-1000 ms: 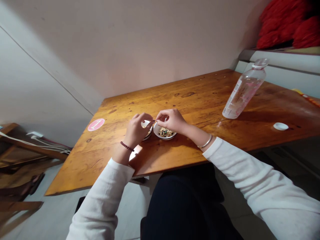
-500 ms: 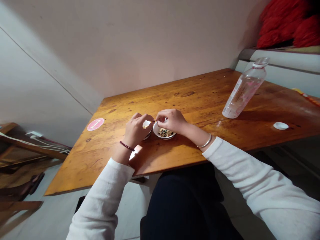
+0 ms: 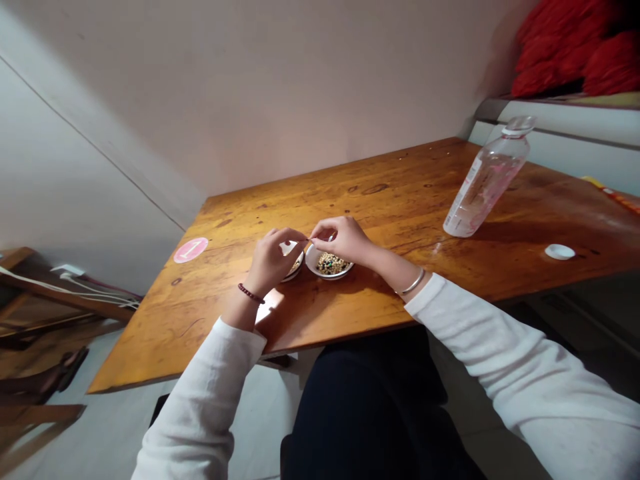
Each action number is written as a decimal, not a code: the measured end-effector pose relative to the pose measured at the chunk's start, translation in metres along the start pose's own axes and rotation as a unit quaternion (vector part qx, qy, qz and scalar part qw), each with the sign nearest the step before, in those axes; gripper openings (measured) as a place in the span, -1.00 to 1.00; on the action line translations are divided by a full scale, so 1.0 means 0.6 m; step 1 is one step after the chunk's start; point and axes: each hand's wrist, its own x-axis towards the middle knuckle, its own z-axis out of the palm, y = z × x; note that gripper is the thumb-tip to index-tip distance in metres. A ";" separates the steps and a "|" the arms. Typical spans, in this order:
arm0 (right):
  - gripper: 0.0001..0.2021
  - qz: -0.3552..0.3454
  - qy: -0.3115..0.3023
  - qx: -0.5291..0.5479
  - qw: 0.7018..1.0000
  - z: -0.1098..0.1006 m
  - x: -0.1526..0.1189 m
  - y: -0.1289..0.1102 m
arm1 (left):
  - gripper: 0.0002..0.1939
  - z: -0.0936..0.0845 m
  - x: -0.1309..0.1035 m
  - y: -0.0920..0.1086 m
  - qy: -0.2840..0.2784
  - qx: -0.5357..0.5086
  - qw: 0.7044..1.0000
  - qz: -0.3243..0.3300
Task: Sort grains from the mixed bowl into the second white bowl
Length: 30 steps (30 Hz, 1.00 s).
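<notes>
My left hand, with a dark beaded bracelet at its wrist, is closed in a pinch over a small bowl that it partly covers. From the other side my right hand, wearing a silver bangle, also pinches. The fingertips of both hands meet above the gap between the two bowls. A tiny dark thing seems to sit at the fingertips, too small to name. Under my right hand stands a white bowl holding many small pale, dark and green bead-like pieces.
On the wooden table an uncapped clear plastic bottle stands to the right, near a white cap. A round pink sticker marks the left side. Red bags lie at the back right; cables run at the left.
My left hand has turned and lifted slightly, showing more of the left bowl. The fingertips of both hands have come closer together, while the bowls stay put.
</notes>
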 end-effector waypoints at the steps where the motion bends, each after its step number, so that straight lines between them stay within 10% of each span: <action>1: -0.91 0.001 -0.003 0.006 1.000 0.000 0.000 -0.001 | -0.81 0.001 0.000 -0.001 0.002 -0.009 1.000 -0.006; 30: -0.78 0.031 -0.038 0.053 0.997 0.013 0.007 0.015 | -0.83 -0.002 0.001 0.002 0.006 0.082 0.995 0.047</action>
